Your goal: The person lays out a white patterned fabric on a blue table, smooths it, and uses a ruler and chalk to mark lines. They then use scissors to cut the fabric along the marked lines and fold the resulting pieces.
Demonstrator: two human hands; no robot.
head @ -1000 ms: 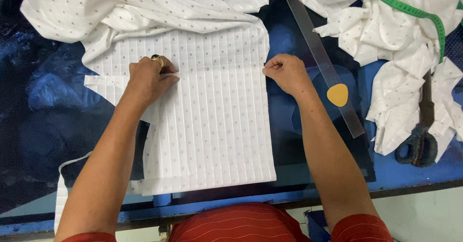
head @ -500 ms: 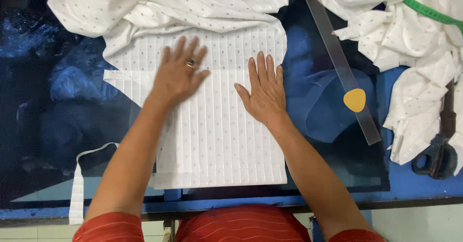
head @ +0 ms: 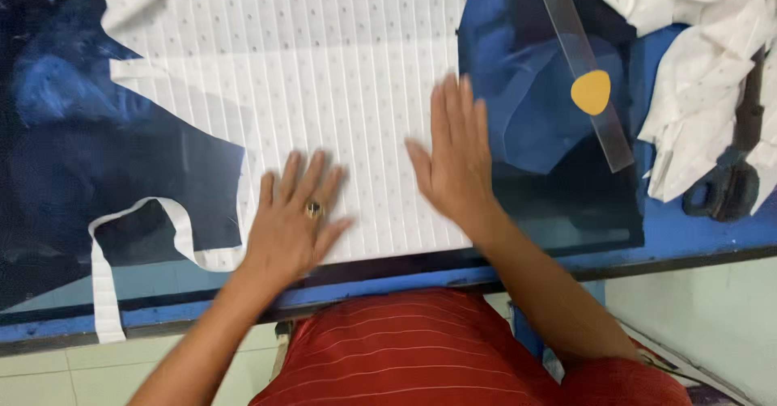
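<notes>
In the head view, a white pleated cotton panel with small dots (head: 324, 90) lies flat on the dark blue glass-topped table (head: 121, 171), its lower edge near the table's front rim, and both hands press on it with fingers spread flat, gripping nothing: the left hand (head: 291, 224), wearing a ring, near the lower edge, the right hand (head: 453, 159) just beside it toward the panel's right border. To the right lie a clear plastic ruler (head: 579, 58), a yellow tailor's chalk piece (head: 591, 92) on it, crumpled white fabric (head: 696, 74) and black scissors (head: 724, 191)

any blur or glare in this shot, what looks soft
Head view: both the left hand and right hand are slightly motion-smeared on the pleated white fabric; the glossy dark tabletop shows bluish reflections; the scissors look soft.
</notes>
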